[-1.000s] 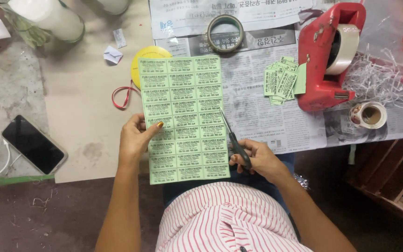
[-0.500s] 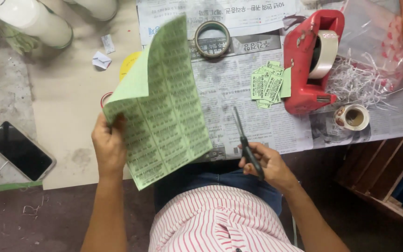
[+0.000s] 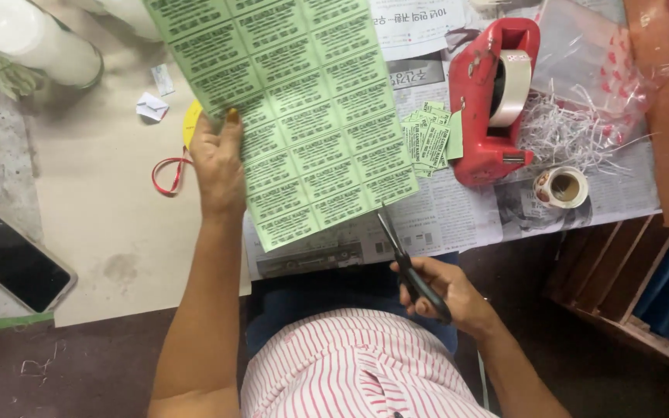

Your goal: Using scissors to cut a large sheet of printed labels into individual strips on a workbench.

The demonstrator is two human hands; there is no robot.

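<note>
The table (image 3: 110,232), covered in brown card and newspaper, fills the upper part of the frame. Across its top centre the green label sheet (image 3: 303,108) slants from upper left to lower right, its lower right corner just above the scissors' tips. The left hand (image 3: 217,166) pinches the sheet's left edge, thumb behind and fingers in front; that grip is clenched on the paper. The right hand (image 3: 447,298), lower centre, has its grip closed through the handles of the scissors (image 3: 400,255), blades pointing up toward the sheet's bottom edge and seemingly only a little parted, though the view is too narrow to be sure.

To cut cleanly here, I would judge the sheet should be held taut and level, the blades lined up with a gap between label rows, and the left hand kept well apart from the cutting line.

Right of the sheet lie a small pile of cut labels (image 3: 427,139), beside the red tape dispenser (image 3: 493,101). A phone (image 3: 13,263) rests at the lower left.
</note>
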